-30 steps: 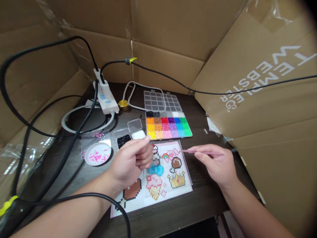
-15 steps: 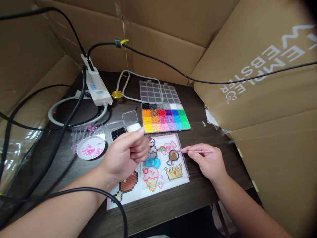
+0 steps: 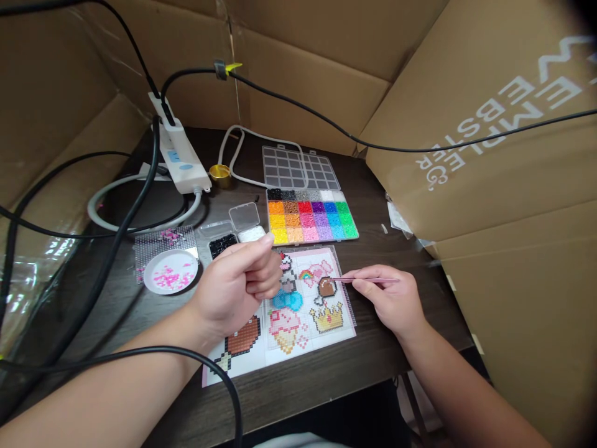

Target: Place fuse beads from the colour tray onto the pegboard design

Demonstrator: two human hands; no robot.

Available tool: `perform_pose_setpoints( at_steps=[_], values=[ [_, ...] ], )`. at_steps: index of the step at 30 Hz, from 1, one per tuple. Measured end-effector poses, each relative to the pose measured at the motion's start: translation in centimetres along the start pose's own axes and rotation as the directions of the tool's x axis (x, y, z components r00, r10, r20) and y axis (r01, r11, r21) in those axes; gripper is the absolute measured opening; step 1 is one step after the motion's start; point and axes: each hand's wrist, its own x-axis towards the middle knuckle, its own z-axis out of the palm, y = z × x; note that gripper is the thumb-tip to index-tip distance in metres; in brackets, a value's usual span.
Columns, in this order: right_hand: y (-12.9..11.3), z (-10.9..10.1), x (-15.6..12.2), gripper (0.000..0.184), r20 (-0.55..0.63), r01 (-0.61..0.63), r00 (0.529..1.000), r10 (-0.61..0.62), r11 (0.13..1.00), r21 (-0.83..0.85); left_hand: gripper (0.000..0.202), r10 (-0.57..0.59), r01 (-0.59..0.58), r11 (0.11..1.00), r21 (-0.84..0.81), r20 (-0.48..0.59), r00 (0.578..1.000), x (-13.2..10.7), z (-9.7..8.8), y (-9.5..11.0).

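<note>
My right hand [image 3: 389, 298] pinches a pair of thin pink tweezers [image 3: 368, 280]. Their tips lie at the brown and black bead figure [image 3: 327, 287] on the pattern sheet [image 3: 321, 342]. A clear pegboard [image 3: 346, 287] covers at least part of that sheet. Curled into a loose fist, my left hand [image 3: 236, 283] hovers over the sheet's left side; whatever its palm may contain is hidden. Around the brown figure are a yellow crown [image 3: 328, 318], a pink ice cream cone [image 3: 284, 326] and a blue bow [image 3: 287, 300]. A larger brown figure [image 3: 243, 337] shows partly below my left hand.
Behind the sheet sits an open sorting box [image 3: 312, 214] of coloured beads. Small boxes hold black beads [image 3: 222, 244] and white beads [image 3: 252, 234]. A white dish [image 3: 170, 272] bears pink beads. A power strip [image 3: 180, 155], black cables [image 3: 140, 211] and cardboard walls [image 3: 303, 81] surround the table.
The camera view has shifted slightly, so the table appears a little higher. The tweezer tips stay at the brown figure with barely any movement, and my left fist holds its place.
</note>
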Motion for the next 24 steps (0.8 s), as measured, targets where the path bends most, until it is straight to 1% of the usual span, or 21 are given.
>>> perform_pose_setpoints(
  at_steps=[7, 17, 24],
  values=[
    [0.06, 0.03, 0.07, 0.008, 0.005, 0.001, 1.0, -0.001, 1.0, 0.007, 0.053, -0.001, 0.001, 1.0, -0.003, -0.006, 1.0, -0.04, 0.09, -0.01],
    [0.1, -0.01, 0.13, 0.005, -0.008, -0.001, 1.0, 0.001, 0.998, 0.058, 0.052, -0.002, 0.002, 1.0, -0.008, 0.004, 1.0, -0.06, 0.03, -0.01],
    [0.13, 0.02, 0.12, 0.004, -0.008, 0.007, 1.0, -0.007, 0.998, 0.058, 0.051, -0.002, 0.002, 1.0, -0.021, 0.017, 1.0, -0.08, 0.01, -0.07]
  ],
)
